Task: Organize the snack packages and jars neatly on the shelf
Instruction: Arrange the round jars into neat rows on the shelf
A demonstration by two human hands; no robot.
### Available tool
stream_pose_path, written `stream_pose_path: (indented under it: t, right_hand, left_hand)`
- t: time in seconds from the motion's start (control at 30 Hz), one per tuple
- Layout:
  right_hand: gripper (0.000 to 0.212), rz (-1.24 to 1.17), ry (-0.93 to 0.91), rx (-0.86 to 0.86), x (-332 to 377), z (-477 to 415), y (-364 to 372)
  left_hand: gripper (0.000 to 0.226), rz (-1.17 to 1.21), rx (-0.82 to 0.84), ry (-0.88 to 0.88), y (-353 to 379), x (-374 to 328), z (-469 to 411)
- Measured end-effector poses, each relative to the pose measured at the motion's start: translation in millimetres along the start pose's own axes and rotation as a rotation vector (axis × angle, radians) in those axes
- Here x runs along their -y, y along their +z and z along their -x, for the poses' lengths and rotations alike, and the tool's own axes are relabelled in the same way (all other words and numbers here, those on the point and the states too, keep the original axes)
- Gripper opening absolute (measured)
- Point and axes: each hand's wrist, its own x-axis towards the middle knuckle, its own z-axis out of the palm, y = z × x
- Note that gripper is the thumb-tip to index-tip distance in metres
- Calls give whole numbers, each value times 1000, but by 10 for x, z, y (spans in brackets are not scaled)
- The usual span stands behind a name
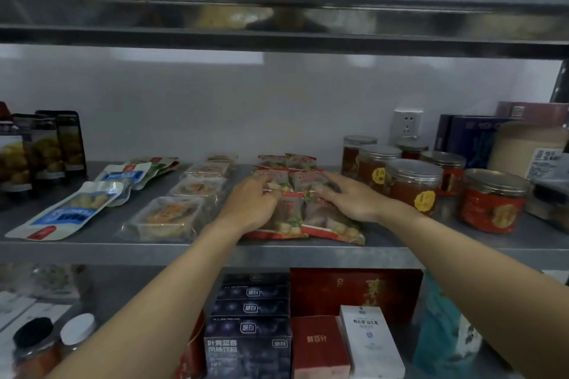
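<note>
Steel shelf (123, 252), white wall (215, 108), socket (407, 126), jars (412, 184), red packets (332, 224)

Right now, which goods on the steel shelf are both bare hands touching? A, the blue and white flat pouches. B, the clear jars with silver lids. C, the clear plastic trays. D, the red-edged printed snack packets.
D: the left hand and right hand both rest on the red-edged printed snack packets in the middle of the steel shelf; the clear jars with silver lids stand untouched to their right.
</note>
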Motion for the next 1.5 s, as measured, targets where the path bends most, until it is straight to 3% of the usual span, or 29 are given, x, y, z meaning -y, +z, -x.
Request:
stream_pose_path:
  t: [0.17, 0.33, 0.6, 0.8, 0.97, 1.07, 1.17, 1.27, 1.37, 1.5]
  right_hand:
    - [68, 20, -17, 113, -53, -126, 98]
    - [72, 70, -60, 119, -81, -167, 135]
    - [74, 112, -116, 115, -68, -215, 131]
    - [72, 77, -142, 46, 19, -180, 86]
    - [65, 9, -307, -88, 447, -171, 96]
    - [62, -3, -362, -101, 822, -165, 256]
    - [61, -173, -298, -98, 1277, -68, 546]
    - [66, -525, -161, -116, 1601, -73, 912]
    - [74, -752, -9, -120, 1809, -112, 1163]
    - [86, -908, 46, -190, 1915, -101, 1329]
  left_hand:
    - [59, -3, 172, -102, 42, 61, -153]
    - [49, -1, 177, -57, 72, 82, -182]
    - [63, -99, 195, -81, 47, 123, -265]
    - [60, -120, 145, 8, 9, 98, -207]
    - [53, -213, -4, 184, -332, 69, -46]
    - [50, -244, -101, 173, -622, 230, 130]
    - [45, -173, -259, 101, -933, 538, 325]
    - [41, 94, -352, -48, -1127, 887, 464]
    - [43, 384, -317, -221, -1227, 1075, 551]
    - [43, 527, -203, -262, -1255, 1202, 598]
